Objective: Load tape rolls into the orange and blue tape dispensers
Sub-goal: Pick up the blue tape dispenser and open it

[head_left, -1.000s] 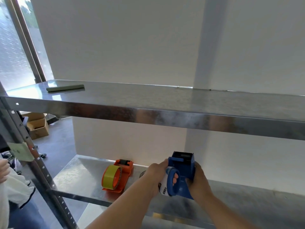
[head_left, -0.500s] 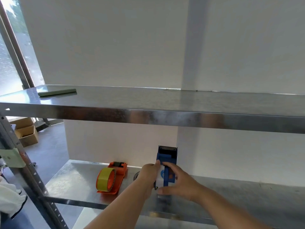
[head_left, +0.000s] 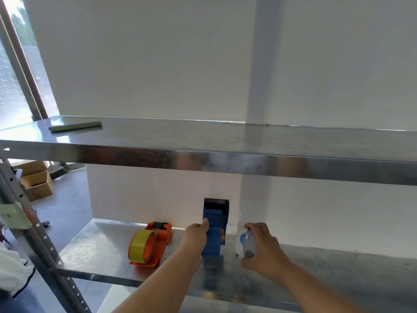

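The blue tape dispenser stands upright on the lower metal shelf, serrated blade on top. My left hand grips its left side. Just to its right, my right hand holds a white tape roll with a blue core, apart from the dispenser. The orange tape dispenser lies on its side on the same shelf to the left, with a yellow tape roll mounted in it.
An upper metal shelf crosses the view above the hands, with a flat green bar at its left end. A perforated upright post stands at left. Cardboard boxes sit on the floor beyond.
The white tape roll has come away from the blue dispenser: my right hand now holds it to the right, while my left hand keeps the dispenser upright on the shelf.
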`<state>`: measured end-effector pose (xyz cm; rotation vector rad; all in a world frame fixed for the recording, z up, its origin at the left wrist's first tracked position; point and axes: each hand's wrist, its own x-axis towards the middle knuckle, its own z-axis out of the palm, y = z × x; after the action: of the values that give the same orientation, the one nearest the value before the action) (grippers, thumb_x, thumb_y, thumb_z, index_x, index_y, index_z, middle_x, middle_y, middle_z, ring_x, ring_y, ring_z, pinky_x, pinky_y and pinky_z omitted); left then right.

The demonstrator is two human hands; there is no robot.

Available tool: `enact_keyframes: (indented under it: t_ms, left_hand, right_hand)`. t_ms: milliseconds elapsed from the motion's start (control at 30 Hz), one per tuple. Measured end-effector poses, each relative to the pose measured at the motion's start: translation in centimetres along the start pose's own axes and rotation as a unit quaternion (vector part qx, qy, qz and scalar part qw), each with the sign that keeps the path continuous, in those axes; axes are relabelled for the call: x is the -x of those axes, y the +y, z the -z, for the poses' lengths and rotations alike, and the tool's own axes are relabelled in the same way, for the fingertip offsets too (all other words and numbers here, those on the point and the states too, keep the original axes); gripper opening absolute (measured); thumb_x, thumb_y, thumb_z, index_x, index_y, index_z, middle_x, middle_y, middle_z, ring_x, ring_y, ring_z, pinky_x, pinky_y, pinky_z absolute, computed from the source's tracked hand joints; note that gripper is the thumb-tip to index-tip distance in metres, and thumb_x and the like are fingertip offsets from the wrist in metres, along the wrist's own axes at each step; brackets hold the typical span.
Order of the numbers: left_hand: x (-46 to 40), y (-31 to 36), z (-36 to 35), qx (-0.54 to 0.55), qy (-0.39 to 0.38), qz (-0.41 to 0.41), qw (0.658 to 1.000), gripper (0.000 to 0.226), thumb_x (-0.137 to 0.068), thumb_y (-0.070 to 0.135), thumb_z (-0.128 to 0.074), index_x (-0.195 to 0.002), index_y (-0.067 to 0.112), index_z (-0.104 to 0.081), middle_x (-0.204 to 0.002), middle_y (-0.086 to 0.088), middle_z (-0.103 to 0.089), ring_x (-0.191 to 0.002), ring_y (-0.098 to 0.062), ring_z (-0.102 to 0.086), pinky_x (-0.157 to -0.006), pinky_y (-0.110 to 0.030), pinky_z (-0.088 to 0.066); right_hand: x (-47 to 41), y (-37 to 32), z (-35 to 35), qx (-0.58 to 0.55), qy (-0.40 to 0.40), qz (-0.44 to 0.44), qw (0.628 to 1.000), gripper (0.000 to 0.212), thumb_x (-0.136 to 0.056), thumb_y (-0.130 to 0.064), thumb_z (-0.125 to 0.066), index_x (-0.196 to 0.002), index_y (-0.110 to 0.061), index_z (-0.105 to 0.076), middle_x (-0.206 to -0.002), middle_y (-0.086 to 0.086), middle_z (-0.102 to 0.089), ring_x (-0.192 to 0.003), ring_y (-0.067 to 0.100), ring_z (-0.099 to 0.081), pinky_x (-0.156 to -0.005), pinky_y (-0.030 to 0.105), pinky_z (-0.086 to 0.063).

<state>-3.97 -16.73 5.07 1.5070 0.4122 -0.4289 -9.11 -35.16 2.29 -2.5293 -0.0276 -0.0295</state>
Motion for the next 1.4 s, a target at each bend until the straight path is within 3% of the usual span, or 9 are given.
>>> enact_keyframes:
  t_ms: [167,300,533,667,800,900,1100,1233,1400]
  left_hand:
    - [0.0,-0.3,-0.2,0.073,-0.035,0.013,0.997,0.035,-0.101,0.033,-0.042,-0.098,0.004,-0.061,-0.076,-0.012,-0.075,-0.062,-0.024,-0.069,-0.069,-0.04,-0.056]
    - [-0.2,-0.1,-0.5,0.089,-0.027,0.023,0.995,0.035,-0.101,0.032,-0.041,-0.094,0.004,-0.06,-0.07,-0.013,-0.074,-0.047,-0.021,-0.067,-0.064,-0.038,-0.055]
    - [-0.2,0.6,-0.7,0.092,-0.011,0.055,0.994,0.035,-0.102,0.034,-0.04,-0.098,0.003,-0.055,-0.049,-0.011,-0.07,-0.037,-0.02,-0.063,-0.062,-0.036,-0.053]
    - [0.4,1.1,-0.6,0.111,-0.033,0.077,0.99,0.035,-0.102,0.029,-0.038,-0.086,0.002,-0.05,-0.034,-0.009,-0.06,-0.058,-0.02,-0.054,-0.047,-0.029,-0.05]
    - [0.1,0.6,-0.7,0.144,0.003,0.082,0.986,0.028,-0.099,0.028,-0.048,-0.101,0.001,-0.058,-0.06,-0.011,-0.068,-0.064,-0.021,-0.057,-0.051,-0.029,-0.051]
    - [-0.5,-0.7,-0.7,0.157,0.007,0.087,0.984,0.025,-0.097,0.02,-0.052,-0.088,-0.001,-0.062,-0.062,-0.014,-0.066,-0.06,-0.022,-0.058,-0.054,-0.03,-0.049]
    - [-2.3,-3.5,-0.2,0.148,0.023,0.153,0.977,0.031,-0.093,0.026,-0.059,-0.106,-0.002,-0.058,-0.083,-0.02,-0.065,-0.079,-0.028,-0.064,-0.068,-0.034,-0.051]
    - [-4.0,-4.8,-0.9,0.012,0.004,0.184,0.983,0.065,-0.079,0.042,-0.071,-0.122,0.0,-0.046,-0.101,-0.016,-0.056,-0.112,-0.029,-0.054,-0.086,-0.034,-0.047]
    - [-4.2,-6.8,-0.6,-0.292,0.003,0.074,0.954,0.027,-0.096,0.028,-0.052,-0.113,0.008,-0.056,-0.103,-0.008,-0.06,-0.095,-0.02,-0.057,-0.083,-0.03,-0.049]
  right_hand:
    - [-0.3,3.4,-0.6,0.134,0.007,-0.125,0.983,0.103,-0.067,-0.051,-0.071,-0.146,-0.017,-0.015,-0.141,0.004,-0.033,-0.129,0.023,-0.041,-0.107,0.037,-0.034]
    - [-0.8,4.9,-1.1,0.192,0.002,-0.162,0.968,0.079,-0.072,-0.055,-0.062,-0.134,-0.016,-0.034,-0.131,0.003,-0.046,-0.121,0.022,-0.048,-0.103,0.035,-0.039]
    - [-1.9,6.2,-2.2,0.235,-0.033,-0.155,0.959,0.064,-0.079,-0.053,-0.054,-0.133,-0.019,-0.043,-0.129,0.002,-0.05,-0.12,0.023,-0.049,-0.101,0.036,-0.038]
    - [-2.4,6.1,-1.9,0.225,-0.043,-0.183,0.956,0.069,-0.078,-0.065,-0.047,-0.133,-0.023,-0.043,-0.137,0.0,-0.045,-0.129,0.023,-0.04,-0.105,0.042,-0.032]
    - [-3.2,4.0,-1.6,0.06,0.057,-0.141,0.986,0.063,-0.089,-0.065,-0.031,-0.136,-0.025,-0.042,-0.143,-0.002,-0.046,-0.131,0.02,-0.041,-0.108,0.041,-0.031]
    - [-3.1,1.6,-1.4,-0.163,-0.02,-0.118,0.979,0.047,-0.089,-0.057,-0.046,-0.126,-0.027,-0.045,-0.122,-0.002,-0.057,-0.108,0.019,-0.056,-0.086,0.03,-0.047]
    - [-2.4,2.7,-3.1,-0.002,-0.002,-0.135,0.991,0.023,-0.094,-0.018,-0.044,-0.117,-0.018,-0.051,-0.107,0.002,-0.066,-0.094,0.021,-0.062,-0.081,0.034,-0.051]
    - [-2.4,3.1,-3.9,0.031,-0.014,-0.157,0.987,0.035,-0.093,-0.012,-0.043,-0.126,-0.018,-0.051,-0.119,0.003,-0.064,-0.107,0.021,-0.06,-0.08,0.027,-0.046]
    - [-3.0,3.0,-4.4,0.1,-0.026,-0.16,0.982,0.032,-0.091,-0.017,-0.046,-0.12,-0.021,-0.057,-0.111,0.0,-0.067,-0.096,0.019,-0.061,-0.082,0.028,-0.051]
